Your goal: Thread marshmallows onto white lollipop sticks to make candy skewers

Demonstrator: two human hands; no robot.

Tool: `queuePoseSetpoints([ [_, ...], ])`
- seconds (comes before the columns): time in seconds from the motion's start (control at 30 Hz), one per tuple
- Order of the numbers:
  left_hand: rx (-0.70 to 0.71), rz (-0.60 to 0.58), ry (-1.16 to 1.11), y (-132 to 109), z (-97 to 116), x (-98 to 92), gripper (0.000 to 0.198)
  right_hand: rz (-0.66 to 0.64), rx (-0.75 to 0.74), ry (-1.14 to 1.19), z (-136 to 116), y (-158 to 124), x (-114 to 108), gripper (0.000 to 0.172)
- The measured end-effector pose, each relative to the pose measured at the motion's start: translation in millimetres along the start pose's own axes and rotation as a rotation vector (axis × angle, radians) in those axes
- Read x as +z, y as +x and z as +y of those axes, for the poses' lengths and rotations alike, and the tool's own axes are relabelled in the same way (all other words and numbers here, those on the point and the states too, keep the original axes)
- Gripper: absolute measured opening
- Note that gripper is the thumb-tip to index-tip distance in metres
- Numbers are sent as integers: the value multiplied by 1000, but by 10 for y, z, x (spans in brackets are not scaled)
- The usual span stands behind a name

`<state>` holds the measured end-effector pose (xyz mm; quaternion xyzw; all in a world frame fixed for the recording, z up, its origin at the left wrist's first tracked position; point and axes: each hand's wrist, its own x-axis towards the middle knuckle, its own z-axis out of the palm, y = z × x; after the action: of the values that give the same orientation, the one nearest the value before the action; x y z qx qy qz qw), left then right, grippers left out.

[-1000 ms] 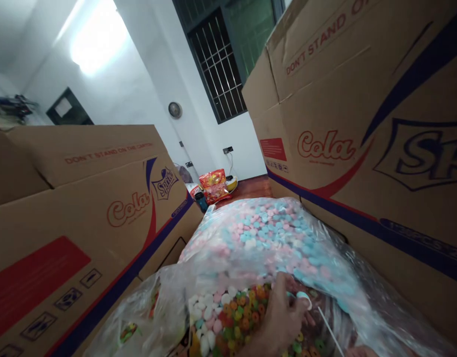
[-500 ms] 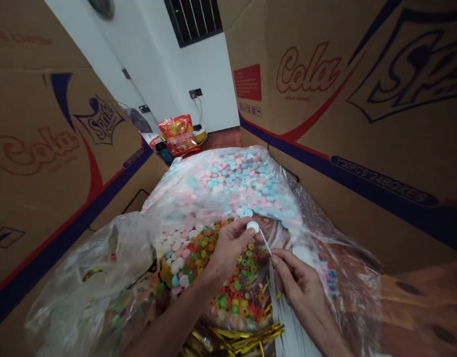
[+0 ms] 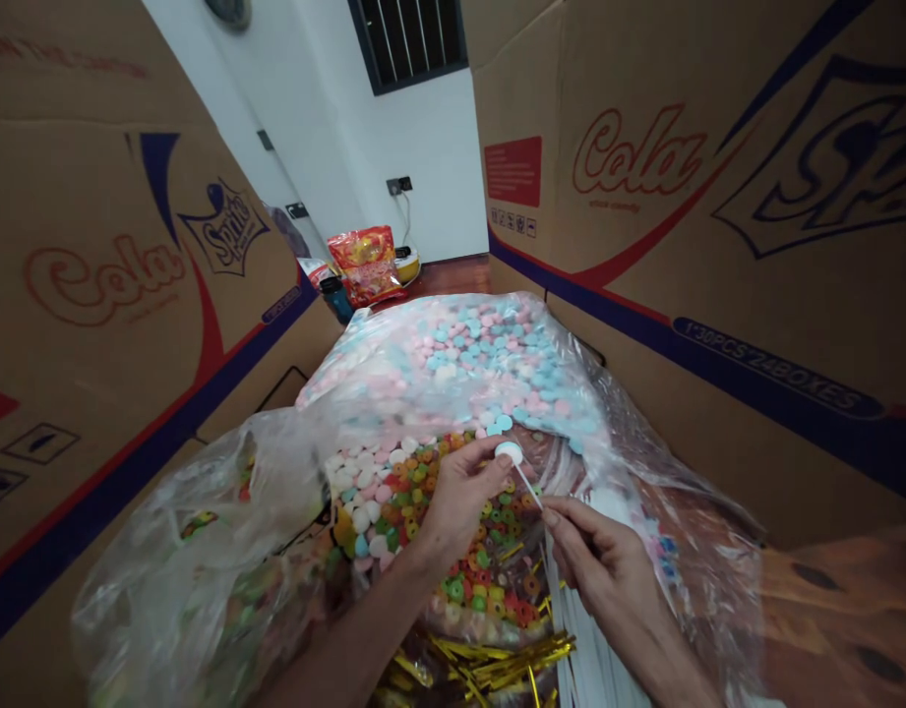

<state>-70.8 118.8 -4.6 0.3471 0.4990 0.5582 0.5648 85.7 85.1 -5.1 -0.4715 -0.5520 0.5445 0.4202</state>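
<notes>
My left hand pinches a round white candy between thumb and fingers. A thin white stick sits in the closed fingertips of my right hand, its upper end meeting the candy's lower edge; whether it has entered cannot be told. Below the hands lie colourful ring-shaped candies, with white and pink round candies to their left. A bundle of white sticks extends beneath my right hand. Gold twist ties lie in front.
Clear plastic with pink and blue candies spreads behind my hands. A crumpled plastic bag is at the left. Printed cardboard boxes, one left and one right, flank the space. A red snack packet stands farther back.
The stick's upper end has moved from just beside the candy to meet its lower edge. The whole view has shifted slightly, so everything appears a little farther right.
</notes>
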Motion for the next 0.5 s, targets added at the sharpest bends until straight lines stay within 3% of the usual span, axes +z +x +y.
queuePoseSetpoints([
  [0.13, -4, -1, 16, -7, 1, -45, 35, -53, 52, 31, 13, 7, -26, 42],
  [0.33, 39, -26, 68, -30, 104, 0, 33, -68, -22, -38, 6, -1, -37, 34],
  [0.5, 68, 18, 87, -41, 103, 77, 25, 49, -25, 43, -47, 13, 100, 30],
])
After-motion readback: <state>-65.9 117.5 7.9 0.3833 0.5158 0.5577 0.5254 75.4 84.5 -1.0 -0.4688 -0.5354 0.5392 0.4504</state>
